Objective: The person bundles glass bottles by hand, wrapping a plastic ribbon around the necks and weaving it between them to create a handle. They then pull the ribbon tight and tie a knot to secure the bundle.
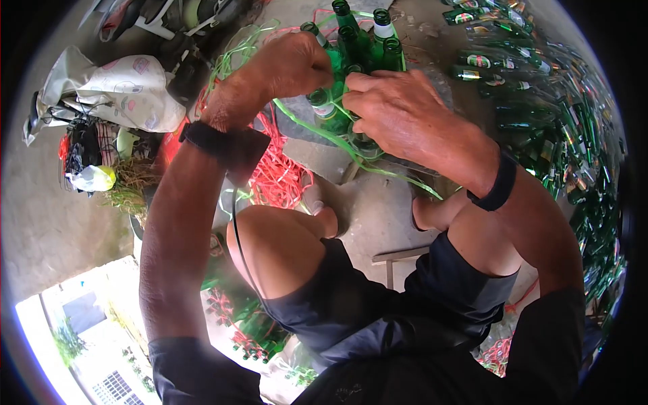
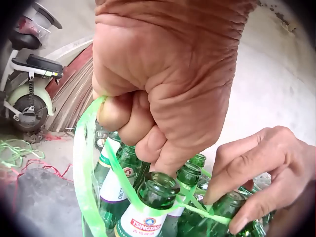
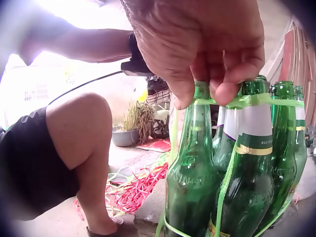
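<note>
A cluster of green glass beer bottles [image 3: 190,173] stands upright, with a bright green plastic strap [image 2: 86,168] looped round the necks and bodies. My left hand [image 1: 287,67] is curled into a fist above the bottles and grips a length of that strap, which hangs in a loop beside a Tsingtao-labelled bottle [image 2: 143,222]. Across from it, my right hand [image 1: 405,111] has its thumb and fingers bent round one bottle neck, pinching the strap there. In the right wrist view, the strap [image 3: 291,102] runs level across the necks just below the fingers.
Many green bottles [image 1: 520,88] lie piled along the right side. A heap of red plastic strap [image 1: 280,169] lies on the floor near the left foot. Farther left are a white sack [image 1: 135,91] and a potted plant [image 3: 131,131]. A scooter [image 2: 29,84] stands behind.
</note>
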A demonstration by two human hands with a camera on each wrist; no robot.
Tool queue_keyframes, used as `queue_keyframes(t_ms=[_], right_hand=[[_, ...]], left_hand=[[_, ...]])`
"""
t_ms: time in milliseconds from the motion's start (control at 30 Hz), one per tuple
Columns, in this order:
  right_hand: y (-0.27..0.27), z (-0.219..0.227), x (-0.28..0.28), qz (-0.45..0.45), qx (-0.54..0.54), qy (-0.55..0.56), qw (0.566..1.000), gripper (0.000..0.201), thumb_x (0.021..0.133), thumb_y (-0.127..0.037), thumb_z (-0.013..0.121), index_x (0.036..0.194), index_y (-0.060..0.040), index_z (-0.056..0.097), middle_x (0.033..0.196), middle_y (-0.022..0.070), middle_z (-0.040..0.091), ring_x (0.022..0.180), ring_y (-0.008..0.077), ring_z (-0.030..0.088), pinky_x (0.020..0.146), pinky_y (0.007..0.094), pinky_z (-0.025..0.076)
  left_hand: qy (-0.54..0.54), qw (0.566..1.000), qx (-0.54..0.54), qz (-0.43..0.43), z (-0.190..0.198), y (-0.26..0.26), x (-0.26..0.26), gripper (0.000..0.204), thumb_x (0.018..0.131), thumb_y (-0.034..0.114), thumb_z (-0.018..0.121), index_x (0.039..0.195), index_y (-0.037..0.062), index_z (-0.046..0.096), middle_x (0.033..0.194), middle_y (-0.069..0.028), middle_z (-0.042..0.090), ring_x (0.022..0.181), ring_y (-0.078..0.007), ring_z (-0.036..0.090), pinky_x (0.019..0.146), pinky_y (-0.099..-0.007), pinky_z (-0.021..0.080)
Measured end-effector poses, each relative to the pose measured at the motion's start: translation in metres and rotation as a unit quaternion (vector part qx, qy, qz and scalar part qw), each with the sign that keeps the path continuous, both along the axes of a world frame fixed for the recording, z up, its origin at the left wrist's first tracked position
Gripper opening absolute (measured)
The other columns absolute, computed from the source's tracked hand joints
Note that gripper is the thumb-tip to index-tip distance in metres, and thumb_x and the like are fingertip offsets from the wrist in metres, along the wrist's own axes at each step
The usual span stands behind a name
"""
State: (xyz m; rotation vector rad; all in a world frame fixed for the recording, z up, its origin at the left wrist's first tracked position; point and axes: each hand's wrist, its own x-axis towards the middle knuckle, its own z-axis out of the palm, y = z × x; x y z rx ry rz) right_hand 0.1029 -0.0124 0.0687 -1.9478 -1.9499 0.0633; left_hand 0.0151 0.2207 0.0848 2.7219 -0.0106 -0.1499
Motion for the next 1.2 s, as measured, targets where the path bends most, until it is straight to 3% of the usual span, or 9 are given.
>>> queue_keyframes(t_ms=[67, 400, 500, 567, 667, 700, 800, 900, 1200], right_hand=[[0.001, -0.001, 0.000, 0.001, 0.008, 0.005, 1.000, 0.013, 0.082, -0.011, 0.067, 0.089, -0.0060, 0.076, 0.098, 0.0083, 0.071, 0.091, 0.0329, 0.075, 0.073, 0.0497, 0.057], [-0.001, -0.004, 0.001, 0.005, 0.050, -0.002, 0.999, 0.011, 0.082, -0.013, 0.068, 0.088, -0.0060, 0.074, 0.096, 0.0081, 0.069, 0.089, 0.0328, 0.074, 0.073, 0.0492, 0.058], [-0.001, -0.006, 0.001, 0.008, 0.057, -0.004, 0.998, 0.011, 0.082, -0.014, 0.069, 0.087, -0.0059, 0.074, 0.096, 0.0081, 0.069, 0.089, 0.0325, 0.074, 0.073, 0.0490, 0.058], [-0.001, -0.005, 0.001, 0.007, 0.059, -0.003, 0.998, 0.010, 0.082, -0.014, 0.069, 0.087, -0.0059, 0.074, 0.095, 0.0082, 0.069, 0.089, 0.0323, 0.074, 0.073, 0.0489, 0.058], [-0.003, -0.001, 0.001, 0.002, 0.042, 0.004, 0.999, 0.010, 0.083, -0.014, 0.070, 0.087, -0.0057, 0.074, 0.096, 0.0083, 0.069, 0.090, 0.0323, 0.074, 0.074, 0.0488, 0.058], [-0.003, 0.000, 0.001, -0.002, 0.034, 0.004, 0.999, 0.011, 0.083, -0.014, 0.070, 0.087, -0.0056, 0.075, 0.097, 0.0084, 0.070, 0.091, 0.0323, 0.074, 0.074, 0.0489, 0.058], [-0.004, -0.001, 0.001, -0.007, 0.030, 0.004, 1.000, 0.011, 0.083, -0.015, 0.071, 0.088, -0.0052, 0.075, 0.098, 0.0087, 0.071, 0.091, 0.0324, 0.074, 0.075, 0.0491, 0.058], [-0.003, -0.002, 0.001, -0.009, 0.029, 0.005, 1.000, 0.012, 0.082, -0.015, 0.072, 0.088, -0.0050, 0.075, 0.099, 0.0090, 0.071, 0.092, 0.0326, 0.074, 0.075, 0.0494, 0.058], [-0.002, -0.008, 0.007, -0.002, 0.045, 0.008, 0.999, 0.010, 0.081, -0.013, 0.074, 0.087, -0.0049, 0.074, 0.096, 0.0089, 0.070, 0.090, 0.0341, 0.073, 0.074, 0.0498, 0.057]], left_hand=[[0.047, 0.999, -0.016, -0.004, 0.008, 0.001, 0.000, 0.017, 0.086, 0.014, 0.075, 0.091, -0.0025, 0.078, 0.066, -0.0117, 0.066, 0.059, -0.0134, 0.060, 0.061, -0.0358, 0.049], [-0.034, 0.998, -0.044, 0.036, -0.019, 0.010, -0.029, 0.013, 0.091, 0.009, 0.073, 0.098, 0.0008, 0.081, 0.078, -0.0114, 0.076, 0.071, -0.0136, 0.069, 0.072, -0.0326, 0.056], [-0.064, 0.993, -0.074, 0.066, -0.030, 0.009, -0.036, 0.014, 0.088, 0.016, 0.076, 0.097, 0.0076, 0.082, 0.087, -0.0138, 0.078, 0.074, -0.0277, 0.073, 0.074, -0.0393, 0.058], [-0.117, 0.984, -0.100, 0.089, -0.040, 0.006, -0.042, 0.014, 0.095, 0.004, 0.070, 0.106, 0.0007, 0.078, 0.085, -0.0071, 0.078, 0.076, -0.0097, 0.068, 0.072, -0.0302, 0.055], [-0.098, 0.966, -0.136, 0.197, -0.043, -0.009, -0.054, 0.011, 0.097, 0.004, 0.069, 0.106, -0.0007, 0.075, 0.086, -0.0029, 0.075, 0.077, -0.0057, 0.063, 0.069, -0.0272, 0.052], [-0.114, 0.961, -0.125, 0.220, -0.043, -0.011, -0.054, 0.012, 0.091, 0.010, 0.079, 0.102, 0.0042, 0.078, 0.072, -0.0111, 0.072, 0.063, -0.0118, 0.062, 0.061, -0.0334, 0.051], [-0.142, 0.955, -0.137, 0.221, -0.047, -0.013, -0.057, 0.010, 0.091, 0.009, 0.078, 0.099, 0.0027, 0.076, 0.067, -0.0085, 0.068, 0.058, -0.0093, 0.055, 0.056, -0.0333, 0.046], [-0.069, 0.955, -0.155, 0.243, -0.038, -0.018, -0.064, 0.014, 0.099, 0.006, 0.069, 0.111, -0.0017, 0.070, 0.083, -0.0003, 0.068, 0.076, -0.0036, 0.055, 0.067, -0.0251, 0.046], [-0.108, 0.895, -0.259, 0.347, -0.046, -0.043, -0.073, 0.022, 0.099, 0.014, 0.071, 0.110, -0.0052, 0.072, 0.084, 0.0006, 0.068, 0.073, -0.0052, 0.053, 0.063, -0.0255, 0.042]])
